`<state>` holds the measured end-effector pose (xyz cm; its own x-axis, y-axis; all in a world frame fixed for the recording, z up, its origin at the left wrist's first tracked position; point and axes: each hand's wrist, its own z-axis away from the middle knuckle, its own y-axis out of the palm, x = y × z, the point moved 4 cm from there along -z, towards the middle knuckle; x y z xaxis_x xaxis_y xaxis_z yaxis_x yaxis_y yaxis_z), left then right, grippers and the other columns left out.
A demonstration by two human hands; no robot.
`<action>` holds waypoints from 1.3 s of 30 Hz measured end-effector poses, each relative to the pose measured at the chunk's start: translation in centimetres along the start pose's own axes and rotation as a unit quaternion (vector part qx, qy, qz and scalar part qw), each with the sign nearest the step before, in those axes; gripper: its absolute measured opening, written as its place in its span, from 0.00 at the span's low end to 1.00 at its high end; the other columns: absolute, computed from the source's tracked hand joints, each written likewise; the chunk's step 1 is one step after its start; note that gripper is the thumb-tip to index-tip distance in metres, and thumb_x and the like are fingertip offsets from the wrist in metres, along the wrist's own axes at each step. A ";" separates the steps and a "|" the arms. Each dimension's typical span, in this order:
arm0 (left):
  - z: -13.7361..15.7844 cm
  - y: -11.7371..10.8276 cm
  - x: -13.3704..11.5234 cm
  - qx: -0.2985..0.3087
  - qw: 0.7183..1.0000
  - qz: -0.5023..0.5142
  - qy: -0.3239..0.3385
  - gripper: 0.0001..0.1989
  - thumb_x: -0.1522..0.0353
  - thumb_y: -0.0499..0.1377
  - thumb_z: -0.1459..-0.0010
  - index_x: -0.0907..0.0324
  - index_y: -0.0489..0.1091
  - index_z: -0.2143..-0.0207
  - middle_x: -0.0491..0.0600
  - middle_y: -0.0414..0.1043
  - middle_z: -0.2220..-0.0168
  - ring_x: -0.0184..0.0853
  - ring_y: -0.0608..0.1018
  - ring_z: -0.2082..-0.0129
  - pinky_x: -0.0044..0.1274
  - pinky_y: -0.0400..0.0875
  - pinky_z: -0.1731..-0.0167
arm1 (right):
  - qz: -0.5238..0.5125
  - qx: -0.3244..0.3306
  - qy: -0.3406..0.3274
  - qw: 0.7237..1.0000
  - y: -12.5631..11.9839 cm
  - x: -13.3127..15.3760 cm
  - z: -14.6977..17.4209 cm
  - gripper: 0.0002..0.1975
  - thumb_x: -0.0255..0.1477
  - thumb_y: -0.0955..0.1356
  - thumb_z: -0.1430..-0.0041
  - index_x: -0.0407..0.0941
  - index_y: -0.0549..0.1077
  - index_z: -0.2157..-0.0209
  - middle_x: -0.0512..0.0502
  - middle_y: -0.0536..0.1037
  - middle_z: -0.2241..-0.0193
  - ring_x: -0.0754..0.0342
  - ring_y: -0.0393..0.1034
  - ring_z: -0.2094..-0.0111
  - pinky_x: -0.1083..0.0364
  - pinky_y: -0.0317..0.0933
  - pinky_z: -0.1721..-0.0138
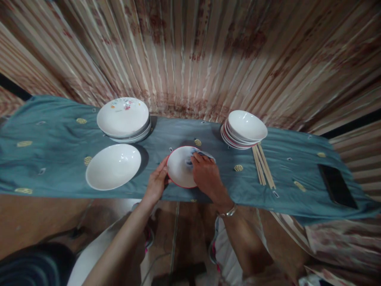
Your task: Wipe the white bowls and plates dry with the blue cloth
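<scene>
A white bowl with a red rim (178, 174) is in front of me at the near middle of the cloth-covered table. My left hand (157, 178) grips its left edge, thumb on the rim and fingers underneath. Inside the bowl, toward its right side, my right hand (205, 171) is closed on a light cloth with bluish marks (205, 153). Part of the cloth sticks out past the fingers over the bowl's right rim; the rest is hidden under the hand.
Left stand a stack of plates (123, 119) with a flowered top one and a single white bowl (113, 167). Stacked bowls (247, 126) and several chopsticks (263, 167) lie right, a black phone (336, 186) farther right. A curtain (190, 59) hangs behind the table (59, 159).
</scene>
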<state>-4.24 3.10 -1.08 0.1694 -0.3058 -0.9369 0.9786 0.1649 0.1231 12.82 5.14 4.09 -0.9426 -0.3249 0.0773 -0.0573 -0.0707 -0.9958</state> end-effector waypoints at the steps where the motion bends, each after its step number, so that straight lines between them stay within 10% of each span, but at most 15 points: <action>1: 0.0 0.0 0.0 0.002 1.000 0.002 0.000 0.41 0.50 0.67 0.54 0.58 0.70 0.40 0.49 0.77 0.55 0.31 0.75 0.66 0.18 0.73 0.75 | 0.000 0.001 0.002 1.000 -0.1 0.0 0.0 0.20 0.23 0.57 0.31 0.38 0.70 0.43 0.34 0.69 0.38 0.44 0.68 0.46 0.47 0.58 0.48; 14: -0.2 -0.1 0.4 0.010 1.000 0.020 -0.003 0.36 0.54 0.66 0.50 0.57 0.70 0.40 0.49 0.77 0.53 0.30 0.76 0.65 0.17 0.74 0.74 | -0.017 0.020 -0.006 1.000 -0.7 -0.5 1.0 0.14 0.21 0.61 0.35 0.41 0.78 0.61 0.39 0.81 0.56 0.47 0.73 0.53 0.50 0.61 0.51; 39: -0.2 0.3 0.6 0.017 0.998 0.054 -0.020 0.39 0.54 0.67 0.52 0.59 0.69 0.38 0.53 0.76 0.48 0.32 0.76 0.66 0.19 0.73 0.75 | -0.162 0.099 -0.122 0.974 -1.2 0.7 1.9 0.13 0.23 0.62 0.33 0.41 0.80 0.62 0.42 0.83 0.61 0.51 0.76 0.58 0.53 0.62 0.53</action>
<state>-3.87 3.12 -1.62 0.2771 -0.3246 -0.9043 0.9579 0.1668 0.2337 12.82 3.19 5.46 -0.7774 -0.4682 0.4199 -0.2522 -0.3795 -0.8901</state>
